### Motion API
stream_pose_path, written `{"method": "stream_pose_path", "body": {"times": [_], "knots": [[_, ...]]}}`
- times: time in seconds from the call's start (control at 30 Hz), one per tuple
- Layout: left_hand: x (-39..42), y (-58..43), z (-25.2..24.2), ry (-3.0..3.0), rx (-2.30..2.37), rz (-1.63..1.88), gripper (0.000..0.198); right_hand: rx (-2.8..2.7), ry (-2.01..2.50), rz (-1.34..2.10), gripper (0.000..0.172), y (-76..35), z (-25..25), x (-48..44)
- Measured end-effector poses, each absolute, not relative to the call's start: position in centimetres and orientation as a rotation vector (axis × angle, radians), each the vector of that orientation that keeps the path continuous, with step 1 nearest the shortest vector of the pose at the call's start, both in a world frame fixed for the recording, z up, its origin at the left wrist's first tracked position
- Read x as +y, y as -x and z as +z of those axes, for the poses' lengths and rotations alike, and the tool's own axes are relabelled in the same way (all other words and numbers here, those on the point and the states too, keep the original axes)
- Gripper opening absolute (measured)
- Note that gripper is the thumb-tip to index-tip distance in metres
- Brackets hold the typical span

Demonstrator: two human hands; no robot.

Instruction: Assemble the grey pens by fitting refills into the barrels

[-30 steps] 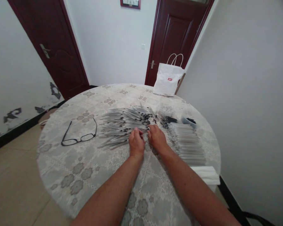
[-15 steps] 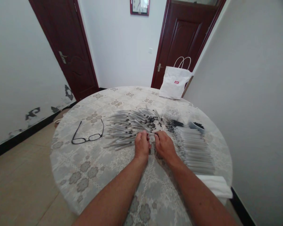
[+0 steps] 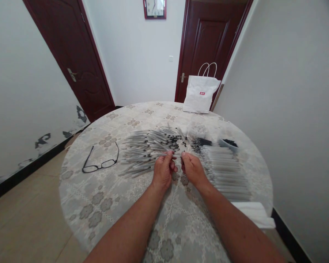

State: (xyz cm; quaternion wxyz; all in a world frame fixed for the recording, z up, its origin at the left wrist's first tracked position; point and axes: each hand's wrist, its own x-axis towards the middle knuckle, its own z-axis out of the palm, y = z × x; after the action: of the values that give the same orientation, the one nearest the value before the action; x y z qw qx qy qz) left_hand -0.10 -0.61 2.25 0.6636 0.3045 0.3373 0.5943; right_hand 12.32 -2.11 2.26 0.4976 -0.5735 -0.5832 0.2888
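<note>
My left hand (image 3: 163, 171) is closed in a pinch on a thin pale pen, whose end points toward my right hand. Just across a small gap, my right hand (image 3: 192, 168) has thumb and forefinger pressed together; whatever they hold is too small to make out. Beyond and left of my hands lies a loose pile of grey pens (image 3: 142, 146) with dark ends. To the right, a neat stack of translucent pale tubes (image 3: 226, 170) lies side by side. Small black parts (image 3: 201, 143) are heaped behind that stack.
Eyeglasses (image 3: 100, 166) lie on the left of the round table (image 3: 120, 215), over its patterned cloth. A bowl (image 3: 228, 144) of black pieces and a clear plastic bag (image 3: 197, 128) stand behind the tubes. A white paper bag (image 3: 200, 95) is at the back; folded white material (image 3: 253, 213) lies at right.
My hands have drawn slightly apart, opening a gap where a pale stick spanned between them. The camera view has shifted a little.
</note>
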Motion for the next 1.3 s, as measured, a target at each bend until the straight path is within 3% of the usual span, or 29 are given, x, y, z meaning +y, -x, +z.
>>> {"method": "stream_pose_path", "body": {"times": [0.47,0.97,1.2,1.3], "knots": [[-0.1,0.2,1.7,-0.697,0.826,1.391,0.043,-1.339,1.424,0.664,0.047,-12.7,1.7,-1.4],[0.6,0.6,1.4,-0.676,0.814,1.452,0.039,-1.507,1.403,0.481,0.023,-12.5,3.1,-2.5],[0.6,0.6,1.4,-0.648,0.763,1.470,0.037,-1.346,1.404,0.628,0.049,-13.0,1.9,-1.7],[0.5,0.5,1.5,-0.673,0.772,1.441,0.037,-1.367,1.395,0.685,0.051,-13.2,1.5,-1.3]]}}
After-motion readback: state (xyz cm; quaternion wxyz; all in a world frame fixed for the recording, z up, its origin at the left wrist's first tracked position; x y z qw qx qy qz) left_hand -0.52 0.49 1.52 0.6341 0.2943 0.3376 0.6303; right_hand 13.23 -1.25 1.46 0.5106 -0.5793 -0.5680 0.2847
